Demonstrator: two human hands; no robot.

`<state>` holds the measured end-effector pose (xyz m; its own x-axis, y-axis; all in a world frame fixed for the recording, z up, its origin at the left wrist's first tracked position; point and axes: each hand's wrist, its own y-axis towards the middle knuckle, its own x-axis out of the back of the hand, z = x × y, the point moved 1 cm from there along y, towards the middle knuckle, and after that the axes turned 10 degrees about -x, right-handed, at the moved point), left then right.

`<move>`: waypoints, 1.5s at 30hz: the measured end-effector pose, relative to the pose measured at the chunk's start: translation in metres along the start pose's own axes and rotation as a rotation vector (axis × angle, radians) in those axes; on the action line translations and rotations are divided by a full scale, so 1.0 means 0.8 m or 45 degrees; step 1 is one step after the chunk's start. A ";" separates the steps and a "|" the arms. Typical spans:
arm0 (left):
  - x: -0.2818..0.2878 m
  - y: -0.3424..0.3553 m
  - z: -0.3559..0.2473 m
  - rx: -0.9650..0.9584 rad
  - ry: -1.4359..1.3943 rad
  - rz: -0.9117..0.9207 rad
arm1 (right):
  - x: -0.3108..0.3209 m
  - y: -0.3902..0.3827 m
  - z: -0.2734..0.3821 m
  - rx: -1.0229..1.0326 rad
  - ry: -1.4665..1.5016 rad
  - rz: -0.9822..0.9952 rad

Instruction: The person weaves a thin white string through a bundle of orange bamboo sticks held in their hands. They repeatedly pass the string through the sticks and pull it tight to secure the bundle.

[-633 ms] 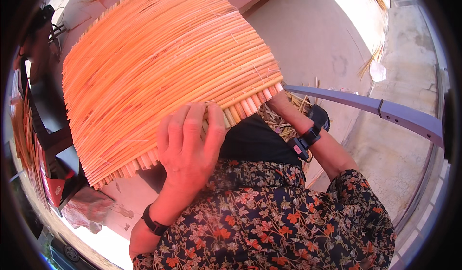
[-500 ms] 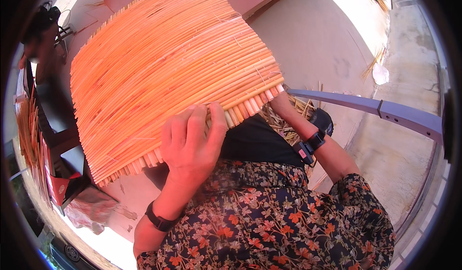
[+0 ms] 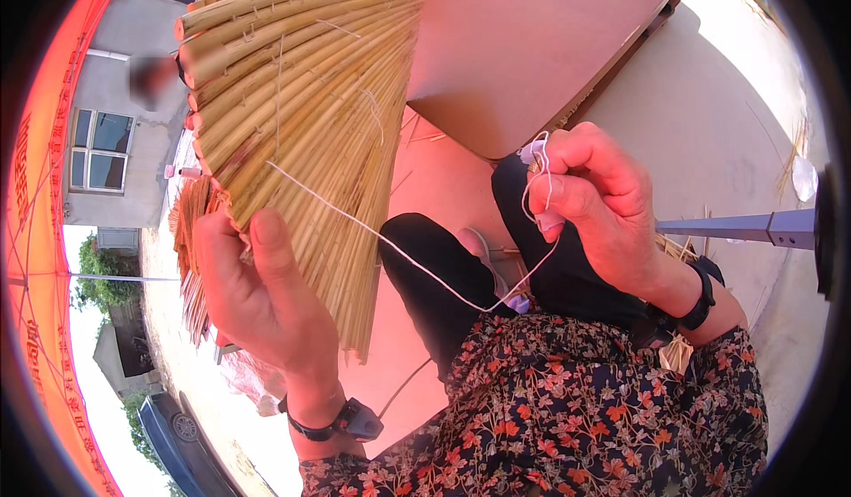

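Observation:
A straw-coloured mat of bound reeds [image 3: 319, 116] stands raised and tilted on my left. My left hand [image 3: 266, 302] grips its near corner, thumb against the reed ends. A white string [image 3: 401, 253] hangs in a slack curve from the mat's face to my right hand [image 3: 598, 200], whose bent fingers hold it, with loops around them. Pale lilac wrapping shows on those fingertips; anything small pinched inside is too hidden to make out.
A pinkish board [image 3: 496, 45] with a black cable lies ahead. A grey metal bar [image 3: 727, 229] runs at right, near loose straw. My dark-trousered legs are below. At left are red canopy fabric [image 3: 49, 98], a building window and a parked dark car [image 3: 182, 430].
The mat has been lifted from lying flat into a steep tilt at left. My right hand has come out from beneath it, now holding string. The camera's view has turned.

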<state>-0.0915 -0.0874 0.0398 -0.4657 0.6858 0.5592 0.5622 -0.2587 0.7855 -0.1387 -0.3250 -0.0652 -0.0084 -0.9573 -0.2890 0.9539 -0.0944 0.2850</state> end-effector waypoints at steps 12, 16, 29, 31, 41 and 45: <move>0.060 -0.018 -0.013 0.003 -0.161 0.034 | -0.125 0.041 0.045 0.334 -0.036 0.299; 0.059 -0.019 -0.017 0.016 -0.129 0.067 | -0.136 0.045 0.035 0.436 -0.052 0.150; 0.060 -0.026 -0.018 0.017 -0.173 0.071 | -0.140 0.042 0.028 0.514 -0.187 0.141; 0.062 -0.027 -0.016 0.029 -0.172 0.078 | -0.142 0.043 0.026 0.554 -0.195 0.135; 0.066 -0.032 -0.013 0.018 -0.076 0.124 | -0.138 0.037 0.024 0.591 -0.250 0.139; 0.063 -0.033 -0.015 0.013 -0.080 0.089 | -0.136 0.036 0.023 0.563 -0.248 0.171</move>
<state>-0.1382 -0.0542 0.0508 -0.3818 0.7075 0.5947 0.5988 -0.3007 0.7423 -0.1158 -0.2283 -0.0083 0.0098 -0.9982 -0.0594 0.7321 -0.0333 0.6804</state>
